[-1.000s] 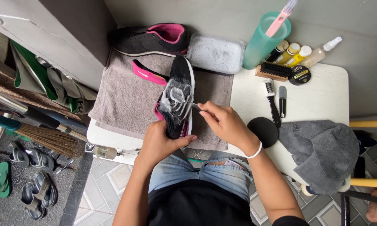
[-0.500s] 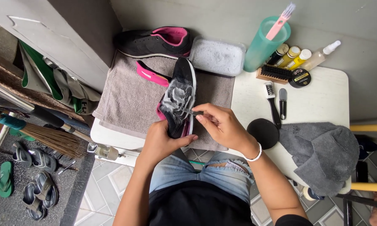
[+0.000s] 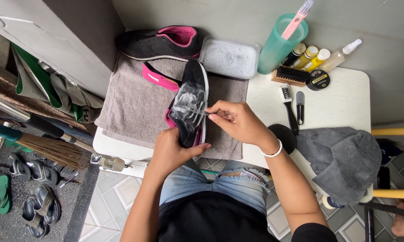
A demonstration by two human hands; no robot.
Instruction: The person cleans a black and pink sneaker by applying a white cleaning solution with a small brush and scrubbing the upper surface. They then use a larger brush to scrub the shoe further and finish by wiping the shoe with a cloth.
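A black sneaker with pink lining (image 3: 190,105) lies on a grey towel (image 3: 134,103) on the white table (image 3: 336,98). Its laces are white with foam. My left hand (image 3: 170,150) grips the shoe's heel end at the table's near edge. My right hand (image 3: 235,121) holds a thin brush (image 3: 190,110) by its handle, its head on the foamy laces. The second sneaker (image 3: 159,42) lies at the towel's far edge, with a pink insole (image 3: 159,79) in front of it.
A tub of white foam (image 3: 229,56), a teal cup with a pink toothbrush (image 3: 280,42), small bottles (image 3: 316,56), a wooden brush (image 3: 291,75), a round tin (image 3: 318,79) and two small brushes (image 3: 294,105) sit at the back. A grey cloth (image 3: 345,159) lies right. Broom (image 3: 45,143) and sandals (image 3: 27,188) left.
My right hand has shifted slightly across the laces with the brush. My left hand still holds the shoe's heel. The view has drifted a little.
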